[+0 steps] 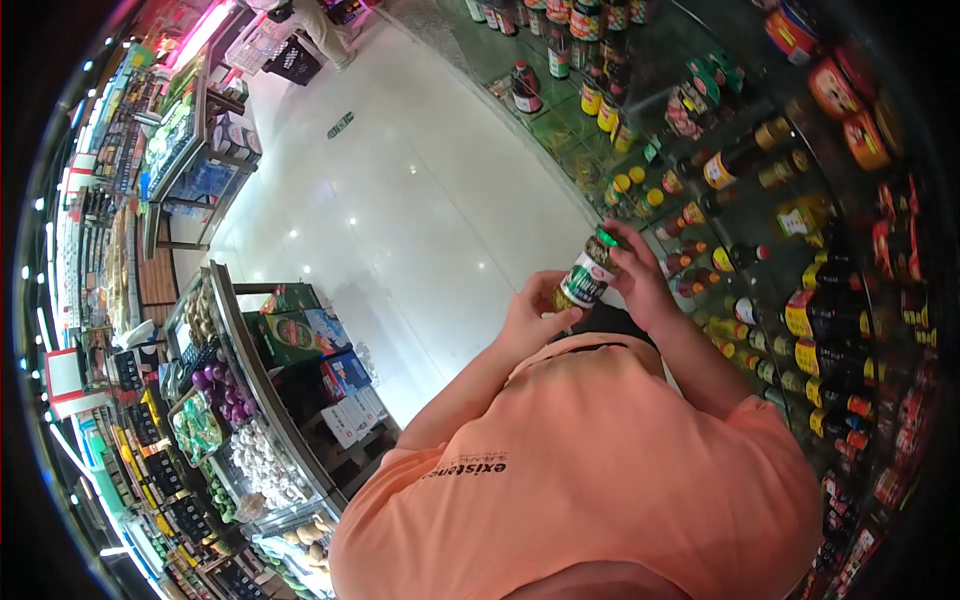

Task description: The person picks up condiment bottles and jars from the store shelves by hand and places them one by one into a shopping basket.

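green-lidded glass jar [588, 281] held tilted in front of orange t-shirt [590, 430], left hand [535, 312] curled round lower end, right hand [640, 272] gripping upper end. likely inspection step; next move probably calls for steady grip, smooth glass.

Only one camera works here, and it is worn on the head of the person, looking forward and steeply down. The lens is very wide, so the view is round, with dark corners and edges that bend. Nearest to it is the orange shirt [590, 450], which fills the lower middle; the left hand [535, 308] and the right hand [642, 278] come a little farther, right of the centre. Beyond them the view runs along the pale floor [400, 190] to another person [320, 30], far away at the top. The stand [272, 392] borders it on the left, the bottles [724, 168] on the right.
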Available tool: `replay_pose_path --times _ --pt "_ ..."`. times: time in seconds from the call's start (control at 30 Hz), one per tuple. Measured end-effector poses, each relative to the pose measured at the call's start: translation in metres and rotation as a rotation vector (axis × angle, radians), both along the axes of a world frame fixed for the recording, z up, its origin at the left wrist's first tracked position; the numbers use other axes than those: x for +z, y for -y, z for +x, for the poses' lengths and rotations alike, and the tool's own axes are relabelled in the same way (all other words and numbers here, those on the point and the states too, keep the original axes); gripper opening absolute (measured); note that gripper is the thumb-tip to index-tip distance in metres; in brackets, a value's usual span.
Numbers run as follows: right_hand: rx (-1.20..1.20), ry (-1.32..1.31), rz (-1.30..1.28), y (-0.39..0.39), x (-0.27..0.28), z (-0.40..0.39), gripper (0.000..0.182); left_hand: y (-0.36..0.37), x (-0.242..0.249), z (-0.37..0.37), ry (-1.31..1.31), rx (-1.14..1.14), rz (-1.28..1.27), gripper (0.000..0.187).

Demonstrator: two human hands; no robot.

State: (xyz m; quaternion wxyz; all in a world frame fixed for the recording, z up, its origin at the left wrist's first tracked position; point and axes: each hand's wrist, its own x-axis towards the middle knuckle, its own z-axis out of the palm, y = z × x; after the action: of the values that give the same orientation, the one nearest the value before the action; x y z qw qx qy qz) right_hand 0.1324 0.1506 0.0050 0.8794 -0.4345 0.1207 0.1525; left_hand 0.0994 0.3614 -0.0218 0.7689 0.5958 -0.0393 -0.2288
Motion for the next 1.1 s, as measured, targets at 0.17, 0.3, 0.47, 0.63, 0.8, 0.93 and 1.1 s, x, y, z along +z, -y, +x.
replay_pose_path --times 0.17,0.3,0.47,0.63,0.8,0.93,1.1 --pt "0.009 0.01 -0.128 -0.016 -0.024 0.061 0.046 -0.016 -0.012 0.071 0.004 -0.096 0.337 0.06" --pt "0.042 0.213 -0.428 -0.038 -0.05 0.126 0.057 -0.017 0.014 0.141 0.245 -0.062 0.655 0.064" --pt "0.09 0.218 -0.446 -0.059 -0.034 0.212 0.063 -0.022 0.026 0.232 0.645 0.075 0.936 0.057" --pt "0.111 0.302 -0.509 -0.063 -0.015 0.289 0.063 -0.026 0.055 0.31 0.631 0.049 1.014 0.052" --pt "0.072 0.383 -0.541 -0.067 -0.024 0.348 0.06 -0.042 0.048 0.387 0.679 0.032 0.953 0.054" --pt "0.081 0.352 -0.369 -0.071 -0.02 0.403 0.058 -0.08 0.018 0.476 0.485 0.033 0.693 0.059" --pt "0.159 0.165 -0.626 -0.082 -0.053 0.45 0.044 -0.143 0.002 0.638 0.302 0.298 0.207 0.054"
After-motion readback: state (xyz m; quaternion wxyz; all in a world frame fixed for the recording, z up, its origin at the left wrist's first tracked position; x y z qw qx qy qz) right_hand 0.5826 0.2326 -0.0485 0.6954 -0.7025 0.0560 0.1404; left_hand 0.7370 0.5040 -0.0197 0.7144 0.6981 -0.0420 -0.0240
